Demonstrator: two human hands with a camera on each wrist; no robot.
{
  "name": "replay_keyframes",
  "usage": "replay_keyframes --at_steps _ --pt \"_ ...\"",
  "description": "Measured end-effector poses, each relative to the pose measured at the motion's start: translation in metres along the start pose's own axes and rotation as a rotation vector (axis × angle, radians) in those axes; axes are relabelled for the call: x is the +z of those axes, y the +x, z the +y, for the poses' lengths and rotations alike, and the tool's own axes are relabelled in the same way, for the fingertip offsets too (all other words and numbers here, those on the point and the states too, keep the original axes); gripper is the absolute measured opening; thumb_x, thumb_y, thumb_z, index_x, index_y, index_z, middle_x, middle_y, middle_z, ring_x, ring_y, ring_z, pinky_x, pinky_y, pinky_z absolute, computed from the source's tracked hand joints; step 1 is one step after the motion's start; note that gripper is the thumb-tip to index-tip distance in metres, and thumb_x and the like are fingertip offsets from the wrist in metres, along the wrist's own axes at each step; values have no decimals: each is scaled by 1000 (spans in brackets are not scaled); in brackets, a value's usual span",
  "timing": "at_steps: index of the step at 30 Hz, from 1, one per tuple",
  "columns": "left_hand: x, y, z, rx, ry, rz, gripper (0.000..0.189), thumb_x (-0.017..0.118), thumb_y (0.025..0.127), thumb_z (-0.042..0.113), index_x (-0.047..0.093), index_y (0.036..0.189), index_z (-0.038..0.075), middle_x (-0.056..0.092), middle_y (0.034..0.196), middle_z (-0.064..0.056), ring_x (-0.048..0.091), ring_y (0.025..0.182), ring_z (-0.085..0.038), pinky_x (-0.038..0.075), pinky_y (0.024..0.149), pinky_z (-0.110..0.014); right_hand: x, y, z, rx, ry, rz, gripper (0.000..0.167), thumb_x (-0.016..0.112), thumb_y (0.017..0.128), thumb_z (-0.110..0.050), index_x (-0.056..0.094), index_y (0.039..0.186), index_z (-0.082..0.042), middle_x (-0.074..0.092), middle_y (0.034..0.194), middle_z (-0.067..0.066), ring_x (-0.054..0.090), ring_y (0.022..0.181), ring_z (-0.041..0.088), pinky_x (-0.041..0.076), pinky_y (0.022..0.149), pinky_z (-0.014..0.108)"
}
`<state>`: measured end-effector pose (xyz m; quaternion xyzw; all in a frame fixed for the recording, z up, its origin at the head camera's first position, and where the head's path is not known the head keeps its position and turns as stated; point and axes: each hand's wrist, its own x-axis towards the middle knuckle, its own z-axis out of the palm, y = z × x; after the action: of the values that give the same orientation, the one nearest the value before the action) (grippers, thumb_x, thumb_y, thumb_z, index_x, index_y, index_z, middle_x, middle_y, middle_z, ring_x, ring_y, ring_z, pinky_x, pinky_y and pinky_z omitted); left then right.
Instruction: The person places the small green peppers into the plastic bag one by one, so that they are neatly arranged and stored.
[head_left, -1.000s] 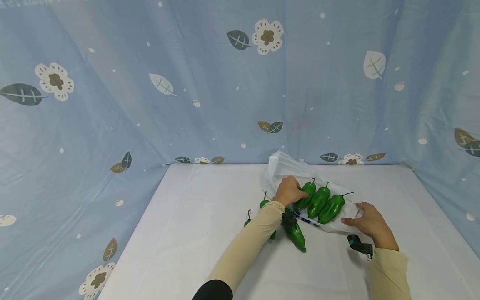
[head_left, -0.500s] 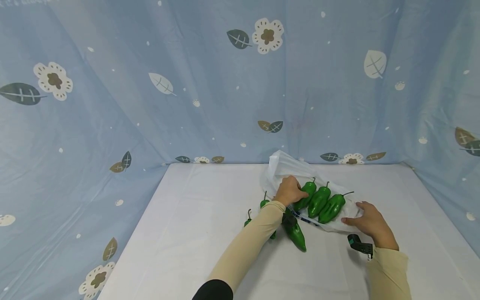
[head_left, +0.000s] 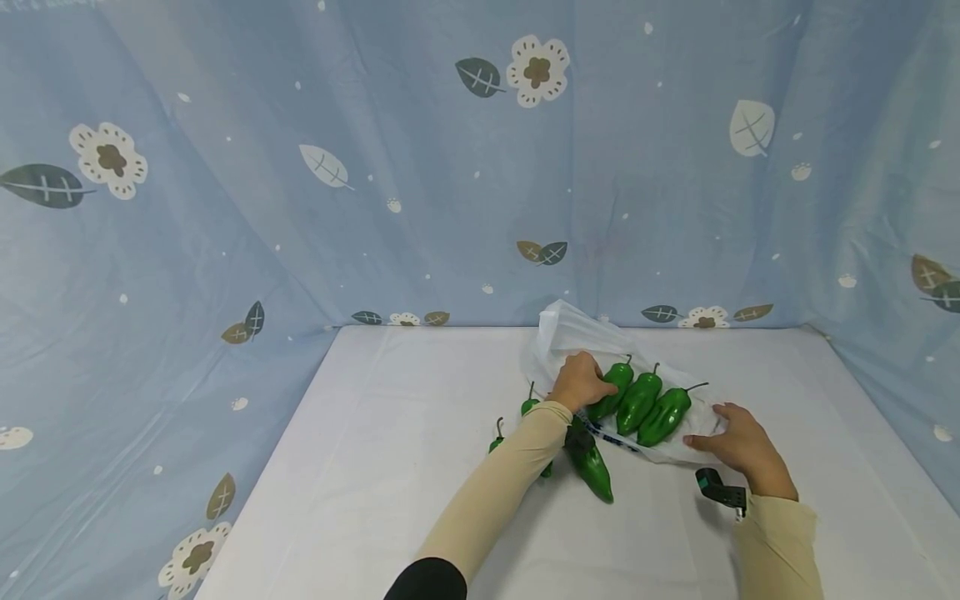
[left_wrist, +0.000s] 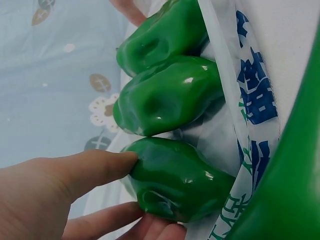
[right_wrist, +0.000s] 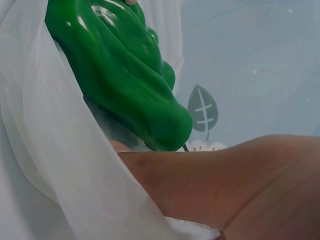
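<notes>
- My left forearm [head_left: 495,492]: sleeved, reaches from 6 o'clock toward 1 in head view.
- My left hand [head_left: 579,383]: at the forearm's far end, back of it up, pinching.
- Left thumb [left_wrist: 95,170]: points roughly to 3 o'clock in left wrist view; left fingers [left_wrist: 106,220] below it, opposing it.
- My right forearm [head_left: 776,542]: sleeved, points to 12 o'clock.
- My right hand [head_left: 742,446]: leans toward 11 o'clock, right thumb [head_left: 699,442] toward 9, gap up to the fingers; can't tell if they grip.
- Hands apart, left between right's 9 and 10 o'clock.
</notes>
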<state>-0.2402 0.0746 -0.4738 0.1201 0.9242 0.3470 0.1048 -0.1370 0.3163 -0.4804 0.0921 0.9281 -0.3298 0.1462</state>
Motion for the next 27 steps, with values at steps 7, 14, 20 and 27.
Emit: replay_keyframes --at_steps 7,14,20,27 --pt "-4 -3 -1 49 7 -3 66 83 90 23 39 41 15 25 37 6 17 35 -6 19 38 -20 1 0 0 1 6 -6 99 77 90 -32 23 149 26 16 154 49 19 141 69 26 115 76" --pt "-18 -9 0 109 -26 2 50 80 92 25 56 52 4 26 43 7 20 40 -6 20 42 -21 0 1 2 -10 -16 5 98 77 90 -32 24 148 26 17 153 50 19 141 69 26 115 76" --pt "-30 -14 -4 117 -81 -1 30 79 93 23 74 73 1 40 49 4 29 44 -7 29 47 -22 1 2 4 -21 -27 7 97 76 91 -32 24 148 27 17 153 50 20 140 69 26 115 76" --pt "-43 -20 -8 85 -106 29 26 78 94 27 82 106 4 79 97 -8 65 71 -9 53 66 -23 1 2 4 -20 -36 5 98 77 90 -33 25 147 27 18 152 50 21 140 69 27 114 76"
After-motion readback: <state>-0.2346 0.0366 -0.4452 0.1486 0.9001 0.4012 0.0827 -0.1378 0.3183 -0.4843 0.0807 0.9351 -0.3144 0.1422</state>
